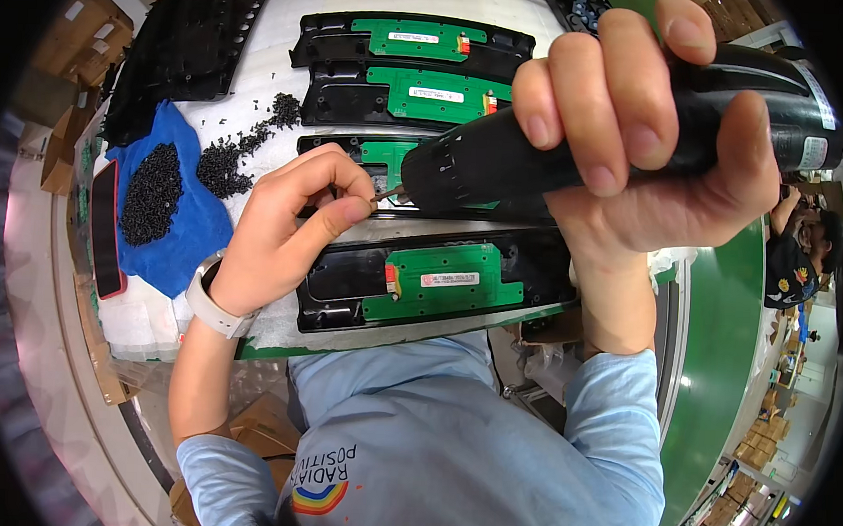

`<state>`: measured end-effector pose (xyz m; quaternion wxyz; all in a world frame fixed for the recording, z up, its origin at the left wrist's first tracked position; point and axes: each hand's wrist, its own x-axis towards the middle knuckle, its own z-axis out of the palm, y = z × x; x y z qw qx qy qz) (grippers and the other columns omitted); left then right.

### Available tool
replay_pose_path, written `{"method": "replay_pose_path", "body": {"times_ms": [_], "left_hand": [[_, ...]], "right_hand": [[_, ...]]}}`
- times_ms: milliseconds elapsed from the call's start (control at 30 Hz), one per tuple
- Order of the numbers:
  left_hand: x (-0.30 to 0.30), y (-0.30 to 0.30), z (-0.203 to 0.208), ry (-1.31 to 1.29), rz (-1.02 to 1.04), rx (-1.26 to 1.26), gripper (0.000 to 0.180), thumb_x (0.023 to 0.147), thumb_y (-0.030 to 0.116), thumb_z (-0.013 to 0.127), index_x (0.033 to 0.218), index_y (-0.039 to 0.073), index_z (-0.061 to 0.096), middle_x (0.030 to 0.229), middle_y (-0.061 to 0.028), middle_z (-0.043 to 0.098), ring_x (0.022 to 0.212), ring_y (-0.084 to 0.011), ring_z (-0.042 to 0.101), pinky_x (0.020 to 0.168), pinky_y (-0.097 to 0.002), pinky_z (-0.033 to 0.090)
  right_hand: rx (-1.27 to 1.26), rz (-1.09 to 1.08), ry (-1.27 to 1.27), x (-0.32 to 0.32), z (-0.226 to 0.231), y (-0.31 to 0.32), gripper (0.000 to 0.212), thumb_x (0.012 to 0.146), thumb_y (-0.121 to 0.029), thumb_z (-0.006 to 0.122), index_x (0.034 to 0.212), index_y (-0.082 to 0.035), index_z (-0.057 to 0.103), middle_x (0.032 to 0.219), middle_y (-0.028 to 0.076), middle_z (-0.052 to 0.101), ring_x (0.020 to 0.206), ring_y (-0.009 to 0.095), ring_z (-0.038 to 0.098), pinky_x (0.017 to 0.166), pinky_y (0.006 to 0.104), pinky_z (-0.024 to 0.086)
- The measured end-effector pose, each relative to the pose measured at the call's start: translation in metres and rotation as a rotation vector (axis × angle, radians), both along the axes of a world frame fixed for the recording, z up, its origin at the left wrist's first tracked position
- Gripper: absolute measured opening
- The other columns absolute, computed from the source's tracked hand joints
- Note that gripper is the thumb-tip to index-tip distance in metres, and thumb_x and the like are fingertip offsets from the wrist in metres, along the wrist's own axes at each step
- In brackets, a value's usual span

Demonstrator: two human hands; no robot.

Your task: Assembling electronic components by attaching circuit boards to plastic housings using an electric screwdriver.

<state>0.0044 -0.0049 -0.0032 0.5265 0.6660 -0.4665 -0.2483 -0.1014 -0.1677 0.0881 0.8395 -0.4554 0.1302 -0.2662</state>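
Note:
My right hand is wrapped round a thick black electric screwdriver, which lies slantwise with its nose to the left. A thin metal bit sticks out of that nose. At the bit's tip, the thumb and forefinger of my left hand are pinched together; anything small between them is hidden. Both hands are above a black plastic panel with a green circuit board, partly covered by the screwdriver. Nearer to me lies another such panel with its green board and white label.
Two more black panels with boards lie farther back. To the left, black screws are heaped on a blue cloth, others scattered on the white table cover. A red-edged phone lies at the left edge. Large black parts stand behind.

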Motion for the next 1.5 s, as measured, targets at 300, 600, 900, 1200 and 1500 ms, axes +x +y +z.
{"method": "replay_pose_path", "body": {"times_ms": [300,600,900,1200,1500], "left_hand": [[-0.001,0.002,0.001,0.030,0.036,0.045,0.005,0.083,0.001,0.059,0.084,-0.002,0.056,0.080,-0.0047,0.053,0.069,-0.0120,0.048,0.064,-0.0231,0.040],[-0.003,0.002,-0.001,0.017,0.017,0.033,0.005,0.083,0.002,0.059,0.086,-0.002,0.057,0.080,-0.0047,0.055,0.070,-0.0114,0.050,0.064,-0.0230,0.041],[-0.005,0.002,0.001,0.226,0.043,0.049,0.006,0.088,0.004,0.060,0.089,-0.001,0.057,0.084,-0.0018,0.055,0.076,-0.0074,0.050,0.070,-0.0214,0.044],[-0.009,0.001,-0.006,-0.069,0.088,0.016,0.008,0.088,0.005,0.062,0.090,-0.002,0.058,0.081,-0.0004,0.057,0.071,-0.0054,0.049,0.065,-0.0185,0.041],[-0.015,0.002,-0.009,0.246,0.159,-0.028,0.009,0.088,0.005,0.065,0.091,-0.002,0.060,0.085,-0.0003,0.060,0.072,-0.0026,0.050,0.063,-0.0163,0.042]], "right_hand": [[0.028,0.004,-0.055,0.006,-0.006,0.007,0.027,0.071,-0.022,0.068,0.088,-0.004,0.055,0.059,0.006,0.052,0.048,0.015,0.048,0.056,0.0306,0.044],[0.057,-0.001,-0.117,0.008,-0.009,0.002,0.025,0.074,-0.023,0.066,0.088,-0.005,0.056,0.059,0.005,0.051,0.048,0.015,0.047,0.056,0.0316,0.044],[0.089,-0.013,-0.180,0.009,-0.014,-0.003,0.024,0.077,-0.024,0.064,0.089,-0.005,0.056,0.059,0.004,0.051,0.048,0.015,0.047,0.056,0.0325,0.045],[0.115,-0.033,-0.235,0.012,-0.019,-0.009,0.022,0.080,-0.025,0.062,0.089,-0.006,0.056,0.058,0.004,0.051,0.047,0.015,0.047,0.056,0.0335,0.045],[0.129,-0.054,-0.291,0.015,-0.022,-0.021,0.021,0.083,-0.026,0.060,0.090,-0.007,0.057,0.058,0.003,0.050,0.047,0.015,0.047,0.056,0.0345,0.045]]}}
